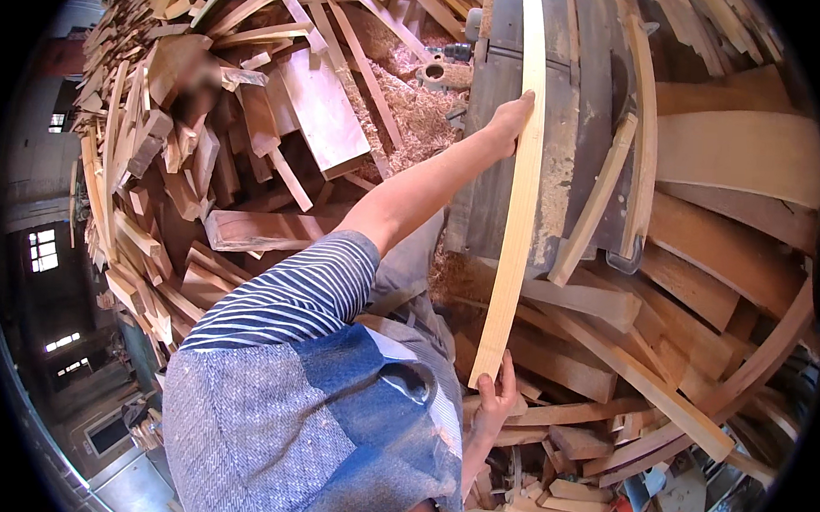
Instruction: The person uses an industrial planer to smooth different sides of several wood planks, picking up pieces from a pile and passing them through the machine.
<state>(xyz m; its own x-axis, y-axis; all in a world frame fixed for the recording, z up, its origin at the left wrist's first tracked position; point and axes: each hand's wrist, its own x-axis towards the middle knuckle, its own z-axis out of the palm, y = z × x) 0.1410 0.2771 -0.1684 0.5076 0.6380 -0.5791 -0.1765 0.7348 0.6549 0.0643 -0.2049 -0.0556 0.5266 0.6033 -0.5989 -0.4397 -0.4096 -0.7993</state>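
Timber (743, 159) crowds us on both sides, and between the piles we have one long pale strip (520, 206) in hand. It runs from the upper edge of our view down toward us, lying along a grey machine bed (596, 100), with its near end jutting out past the bed and over stacked boards (560, 362). Our left hand (509, 129) reaches across and meets the strip's left edge above the bed, fingertips touching the wood; whether those fingers curl underneath, we cannot tell. Our right hand (495, 403) grasps the near end, thumb on the upper face and fingers at the right edge.

Right of the strip, we see a shorter light batten (597, 199) set aslant, its lower end reaching past the bed, and beyond it a long curved-looking rail (645, 129). Left of the bed, shavings (419, 121) lie heaped near a wide pale board (323, 108) and a reddish block (266, 231), with jumbled offcuts (152, 143) further left. We wear a striped sleeve (287, 283) and patched blue cloth (251, 413); at far left, a small window (43, 250) glows in the dark.
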